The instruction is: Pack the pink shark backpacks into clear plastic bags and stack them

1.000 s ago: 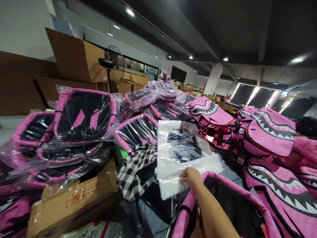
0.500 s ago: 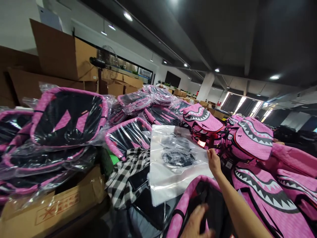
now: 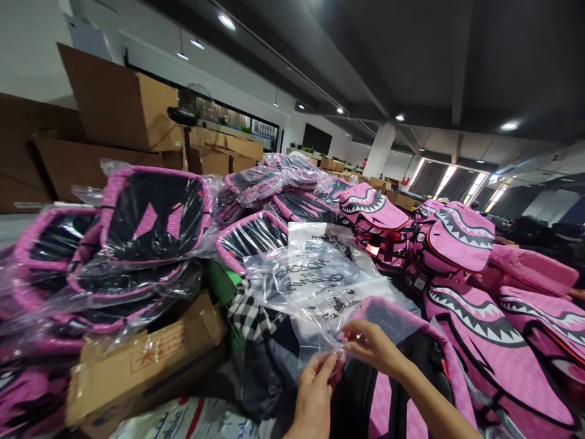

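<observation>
Both hands grip the edge of a clear plastic bag (image 3: 274, 271) with dark print. My left hand (image 3: 317, 387) pinches the bag's near edge, and my right hand (image 3: 372, 347) holds it just beside, fingers closed. The sheet spreads over a stack of printed plastic bags (image 3: 315, 231) and a black-and-white checked cloth (image 3: 253, 314). Directly beneath my hands lies a pink and black backpack (image 3: 411, 366), back panel up, partly covered by the plastic and my forearms.
Plastic-wrapped pink and black backpacks (image 3: 158, 213) are piled at left and centre. Pink shark-mouth backpacks (image 3: 484, 329) crowd the right. A brown carton (image 3: 150, 360) lies at lower left, with a white printed sack (image 3: 183, 421) below. Large cartons (image 3: 109, 103) and a fan (image 3: 194, 113) stand behind.
A clear bag has come off the stack and been drawn toward me. My right hand has moved down and left to meet my left hand at its edge. The view has shifted left.
</observation>
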`<act>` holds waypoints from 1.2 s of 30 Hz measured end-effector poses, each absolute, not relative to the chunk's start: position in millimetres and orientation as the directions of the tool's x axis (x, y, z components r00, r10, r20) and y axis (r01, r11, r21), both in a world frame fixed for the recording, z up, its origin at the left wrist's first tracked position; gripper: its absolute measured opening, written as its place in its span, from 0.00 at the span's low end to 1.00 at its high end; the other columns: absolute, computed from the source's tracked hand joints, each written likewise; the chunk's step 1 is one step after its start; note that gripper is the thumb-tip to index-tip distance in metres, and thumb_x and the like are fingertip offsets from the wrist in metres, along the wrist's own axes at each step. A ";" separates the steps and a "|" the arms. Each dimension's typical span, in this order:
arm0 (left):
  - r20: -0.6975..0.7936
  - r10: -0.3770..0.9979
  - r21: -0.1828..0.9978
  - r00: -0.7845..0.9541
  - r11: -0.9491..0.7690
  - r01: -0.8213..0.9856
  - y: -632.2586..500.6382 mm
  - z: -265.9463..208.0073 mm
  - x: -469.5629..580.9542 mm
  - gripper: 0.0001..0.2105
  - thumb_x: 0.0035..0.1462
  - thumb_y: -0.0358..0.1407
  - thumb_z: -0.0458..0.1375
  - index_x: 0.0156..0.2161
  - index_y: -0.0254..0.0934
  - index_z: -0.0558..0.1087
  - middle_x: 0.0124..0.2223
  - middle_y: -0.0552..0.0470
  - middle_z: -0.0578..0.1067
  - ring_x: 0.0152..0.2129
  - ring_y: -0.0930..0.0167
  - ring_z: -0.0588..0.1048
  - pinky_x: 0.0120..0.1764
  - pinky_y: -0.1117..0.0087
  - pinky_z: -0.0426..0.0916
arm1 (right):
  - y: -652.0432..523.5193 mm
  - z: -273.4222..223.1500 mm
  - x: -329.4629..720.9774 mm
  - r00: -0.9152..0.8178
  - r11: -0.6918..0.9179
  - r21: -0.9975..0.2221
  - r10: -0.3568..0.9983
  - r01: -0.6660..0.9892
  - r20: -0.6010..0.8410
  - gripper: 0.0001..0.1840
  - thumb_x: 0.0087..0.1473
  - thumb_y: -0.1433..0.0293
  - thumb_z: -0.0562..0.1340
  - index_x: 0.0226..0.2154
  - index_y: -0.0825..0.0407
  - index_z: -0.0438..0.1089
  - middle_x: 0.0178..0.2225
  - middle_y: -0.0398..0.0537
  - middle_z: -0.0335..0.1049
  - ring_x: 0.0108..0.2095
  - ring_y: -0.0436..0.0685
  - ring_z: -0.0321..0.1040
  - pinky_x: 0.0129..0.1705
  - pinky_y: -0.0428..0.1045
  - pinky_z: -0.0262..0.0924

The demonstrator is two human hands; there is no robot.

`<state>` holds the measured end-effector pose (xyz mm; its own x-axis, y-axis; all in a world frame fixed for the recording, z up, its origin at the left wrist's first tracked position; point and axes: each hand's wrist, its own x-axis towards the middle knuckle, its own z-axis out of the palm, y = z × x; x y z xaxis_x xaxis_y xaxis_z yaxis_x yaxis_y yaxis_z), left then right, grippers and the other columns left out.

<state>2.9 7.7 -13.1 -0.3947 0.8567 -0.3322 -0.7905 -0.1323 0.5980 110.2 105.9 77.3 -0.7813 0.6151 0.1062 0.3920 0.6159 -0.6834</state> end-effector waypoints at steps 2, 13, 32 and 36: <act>-0.249 0.855 0.709 -0.454 -0.158 -0.687 -8.0 -11.0 -6.2 0.25 0.34 0.56 0.74 0.28 0.36 0.76 0.27 0.54 0.77 0.25 0.72 0.74 0.32 0.73 0.68 | 99.8 64.9 109.7 -0.791 0.577 -0.726 0.607 0.374 0.076 0.18 0.54 0.52 0.66 0.33 0.51 0.77 0.31 0.46 0.74 0.32 0.55 0.68 0.36 0.48 0.61; 0.041 0.769 0.940 -0.638 -0.245 -0.236 -39.1 -9.7 -51.8 0.29 0.45 0.65 0.63 0.25 0.38 0.74 0.27 0.52 0.75 0.30 0.65 0.73 0.37 0.69 0.69 | 59.9 54.9 65.6 -0.810 0.374 -0.911 0.580 0.175 0.083 0.26 0.46 0.44 0.70 0.29 0.51 0.76 0.32 0.46 0.74 0.36 0.55 0.69 0.42 0.50 0.62; 0.560 0.422 0.747 -0.712 0.114 0.655 -66.8 -34.0 -126.8 0.27 0.55 0.47 0.58 0.57 0.35 0.67 0.54 0.37 0.72 0.51 0.53 0.73 0.52 0.51 0.68 | 36.2 54.1 -18.8 -0.795 0.816 0.195 0.425 0.543 0.433 0.03 0.64 0.71 0.58 0.39 0.47 0.68 0.33 0.43 0.72 0.30 0.53 0.72 0.28 0.46 0.53; 0.515 0.447 0.783 -0.732 0.102 0.614 -66.4 -20.8 -156.6 0.15 0.61 0.45 0.51 0.41 0.38 0.75 0.35 0.44 0.79 0.34 0.58 0.78 0.39 0.59 0.72 | 27.1 55.2 -4.5 -0.860 0.856 0.293 0.283 0.426 0.424 0.09 0.61 0.67 0.64 0.44 0.46 0.68 0.34 0.44 0.73 0.35 0.55 0.71 0.31 0.46 0.57</act>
